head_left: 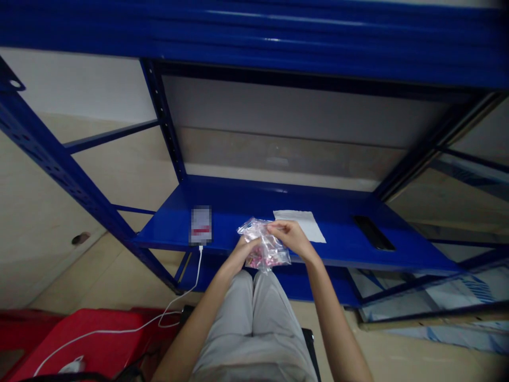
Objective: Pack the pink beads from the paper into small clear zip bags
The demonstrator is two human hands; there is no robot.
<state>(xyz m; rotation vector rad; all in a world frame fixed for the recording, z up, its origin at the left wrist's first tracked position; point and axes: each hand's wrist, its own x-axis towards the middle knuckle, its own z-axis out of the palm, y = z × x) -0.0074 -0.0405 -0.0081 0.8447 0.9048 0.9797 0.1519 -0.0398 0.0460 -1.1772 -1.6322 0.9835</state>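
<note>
A clear plastic bag (267,255) with small pink pieces in its lower part is held up in front of the shelf edge, above my knees. Gripping its left side is my left hand (244,252), the thumb lying across the plastic. My right hand (289,235) pinches the bag's upper right part between thumb and fingers. What the pink pieces are is too small to tell. Just behind my right hand a white sheet (312,225) lies flat on the blue shelf (234,196).
A phone (201,225) with a white cable (196,278) is at the shelf's left front. Farther right lies a black phone-like slab (374,232). Blue uprights (89,183) and a top beam (254,37) frame the space. A red stool (91,339) stands at lower left.
</note>
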